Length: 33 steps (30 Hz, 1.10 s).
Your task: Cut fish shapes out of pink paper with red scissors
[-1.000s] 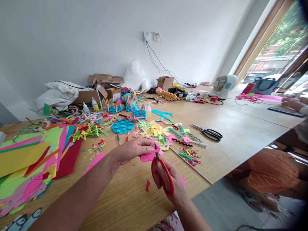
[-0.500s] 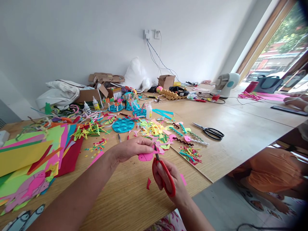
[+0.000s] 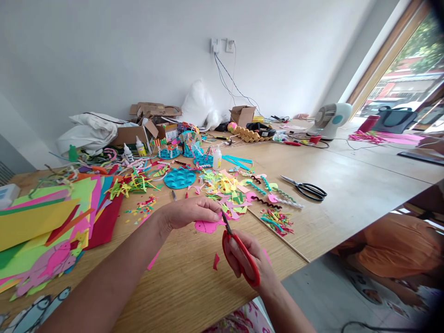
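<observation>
My left hand (image 3: 194,212) pinches a pink paper fish (image 3: 205,226), which hangs below the fingers with a dark line drawn on it. Red-handled scissors (image 3: 243,259) are gripped in my right hand (image 3: 255,256), fingers through the loops. Their dark blades reach up to the fish's right end, close to my left fingertips; how far they are parted is hard to see. A small red paper scrap (image 3: 216,262) lies on the wood below. Beyond my hands spreads a heap of yellow, green and pink paper scraps (image 3: 225,185).
Black-handled scissors (image 3: 308,189) lie to the right, past a thin wooden stick (image 3: 277,233). Coloured sheets (image 3: 34,226) are stacked at left. A glue bottle (image 3: 217,158) stands behind a blue scalloped disc (image 3: 179,178). A white fan (image 3: 331,120) is farther back. Another person's orange clothing (image 3: 391,245) shows at right.
The scissors and my right hand have shifted slightly down and right relative to the pink fish. The fish has moved a little left in view. The whole view has also shifted slightly.
</observation>
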Each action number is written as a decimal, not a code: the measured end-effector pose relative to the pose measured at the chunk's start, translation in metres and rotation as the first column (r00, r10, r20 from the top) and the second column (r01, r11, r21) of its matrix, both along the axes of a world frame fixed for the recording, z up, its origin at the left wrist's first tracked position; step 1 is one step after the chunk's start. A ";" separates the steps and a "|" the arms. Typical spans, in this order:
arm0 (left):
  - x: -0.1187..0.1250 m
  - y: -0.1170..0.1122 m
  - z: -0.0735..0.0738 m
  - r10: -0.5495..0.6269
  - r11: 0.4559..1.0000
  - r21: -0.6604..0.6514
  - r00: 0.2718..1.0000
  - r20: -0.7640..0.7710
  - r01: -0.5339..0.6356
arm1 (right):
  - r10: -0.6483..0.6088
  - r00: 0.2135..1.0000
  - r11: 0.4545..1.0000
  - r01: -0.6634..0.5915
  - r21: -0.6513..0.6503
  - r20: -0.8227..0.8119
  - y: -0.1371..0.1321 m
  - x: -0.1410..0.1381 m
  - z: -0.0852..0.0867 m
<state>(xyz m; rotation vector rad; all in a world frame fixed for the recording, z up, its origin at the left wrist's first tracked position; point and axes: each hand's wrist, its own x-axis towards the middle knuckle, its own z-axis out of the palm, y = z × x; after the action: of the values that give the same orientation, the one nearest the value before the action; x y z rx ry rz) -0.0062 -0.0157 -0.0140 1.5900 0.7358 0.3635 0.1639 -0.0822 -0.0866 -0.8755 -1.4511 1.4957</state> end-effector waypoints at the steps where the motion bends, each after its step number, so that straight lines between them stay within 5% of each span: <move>1: -0.001 0.001 0.000 -0.018 1.000 -0.006 1.000 -0.005 0.018 | 0.010 1.000 1.000 -0.010 0.001 0.012 0.000 0.001 0.000; 15: -0.007 0.005 -0.002 -0.077 0.996 0.038 0.996 -0.037 0.078 | 0.084 0.995 0.996 -0.085 0.005 0.046 0.007 0.019 0.004; 20: -0.006 0.007 0.002 -0.053 0.991 0.121 0.998 -0.041 0.057 | -0.003 1.000 0.995 0.003 0.101 -0.001 0.020 0.024 0.020; 33: 0.003 0.012 0.019 -0.036 0.975 0.208 0.978 -0.205 0.080 | -0.022 0.997 0.999 0.020 0.028 0.072 0.043 0.013 0.058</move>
<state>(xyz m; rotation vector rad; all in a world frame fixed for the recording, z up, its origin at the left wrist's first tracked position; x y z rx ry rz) -0.0033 -0.0040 0.0049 1.8691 0.8223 0.2484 0.1769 -0.0392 -0.0285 -0.9341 -1.5067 1.4380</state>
